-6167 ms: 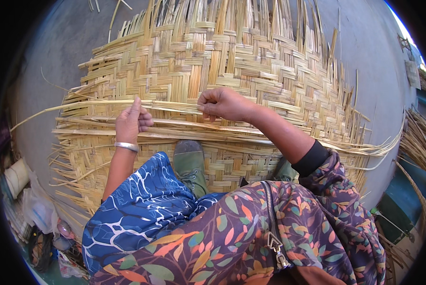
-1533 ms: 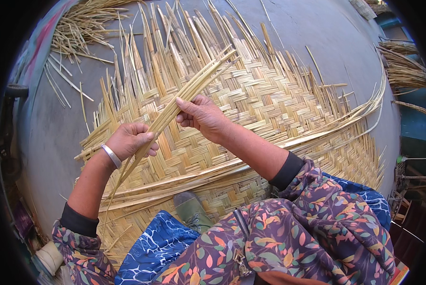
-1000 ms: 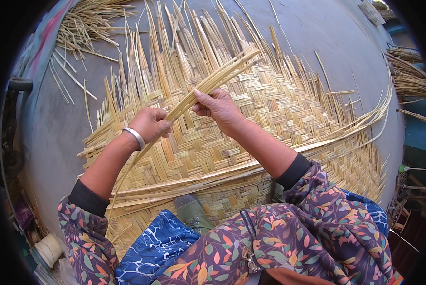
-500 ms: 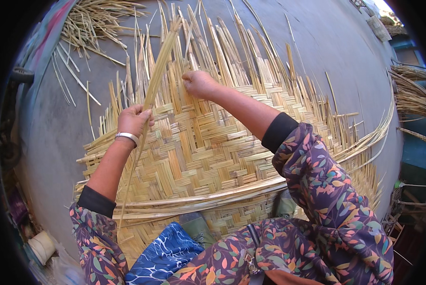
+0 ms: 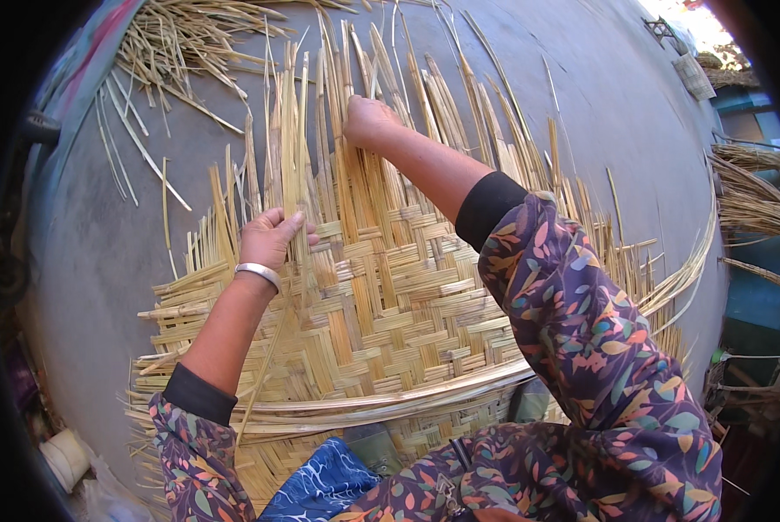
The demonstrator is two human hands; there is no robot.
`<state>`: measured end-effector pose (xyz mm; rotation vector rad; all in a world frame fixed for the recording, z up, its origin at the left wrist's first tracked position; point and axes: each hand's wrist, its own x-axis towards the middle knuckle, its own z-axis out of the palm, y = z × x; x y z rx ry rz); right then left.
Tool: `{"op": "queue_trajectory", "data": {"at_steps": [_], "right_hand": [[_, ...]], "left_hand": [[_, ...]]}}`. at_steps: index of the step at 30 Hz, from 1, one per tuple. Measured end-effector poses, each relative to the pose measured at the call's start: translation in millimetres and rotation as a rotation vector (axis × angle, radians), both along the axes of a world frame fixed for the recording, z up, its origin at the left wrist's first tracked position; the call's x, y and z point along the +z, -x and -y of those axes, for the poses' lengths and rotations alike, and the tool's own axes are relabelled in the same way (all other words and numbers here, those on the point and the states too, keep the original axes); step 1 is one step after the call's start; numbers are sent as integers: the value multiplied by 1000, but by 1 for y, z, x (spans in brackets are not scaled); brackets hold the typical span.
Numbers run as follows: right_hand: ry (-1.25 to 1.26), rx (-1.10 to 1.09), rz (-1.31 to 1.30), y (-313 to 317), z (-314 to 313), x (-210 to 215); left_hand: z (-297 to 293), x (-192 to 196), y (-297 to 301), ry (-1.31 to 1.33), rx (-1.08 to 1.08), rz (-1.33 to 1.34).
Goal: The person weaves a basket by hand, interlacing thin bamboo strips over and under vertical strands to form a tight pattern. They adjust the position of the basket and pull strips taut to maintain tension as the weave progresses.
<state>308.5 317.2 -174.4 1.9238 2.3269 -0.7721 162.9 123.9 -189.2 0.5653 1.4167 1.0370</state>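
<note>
A woven reed mat (image 5: pixel 407 322) in a zigzag pattern spreads in front of me, its loose strip ends fanning out along the far side. My left hand (image 5: pixel 268 239), with a silver bangle on the wrist, is closed around flat reed strips (image 5: pixel 296 165). These strips point away from me over the mat's far left part, and a thin tail trails back toward my lap. Farther off and to the right, my right hand (image 5: pixel 371 123) is closed at upright reed strips in the far fringe. Its fingertips are partly hidden behind the hand.
A heap of loose reed strips (image 5: pixel 181 43) lies on the grey floor (image 5: pixel 94 261) at the far left. More reed bundles (image 5: pixel 751 178) are at the right edge. A pale bucket (image 5: pixel 65 458) stands at the lower left. My shoes (image 5: pixel 373 448) rest on the mat's near part.
My right hand has moved farther away along the fringe strips. My left hand has shifted right and slightly nearer me, and its strips now lie lower over the mat.
</note>
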Motion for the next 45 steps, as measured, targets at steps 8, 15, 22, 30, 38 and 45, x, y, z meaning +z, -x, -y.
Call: {"op": "queue_trajectory", "data": {"at_steps": [8,15,22,30,38,45], "right_hand": [[67,-108,31,5,-38,-23],[298,-196,-333,-9,-46,-16],[548,-246,-1184,-47,19,36],[719,-260,-1400,-63,37,45],[624,-203,-1382,-73,45,45],[435,-381,-967,-131,38,3]], "left_hand": [[2,-8,7,0,10,68],[0,-5,3,14,31,50],[-16,-1,-2,-47,33,23],[-77,10,-53,-115,19,-51],[-95,-16,-50,-151,-349,-126],[-95,-24,-42,-39,-404,-35]]}}
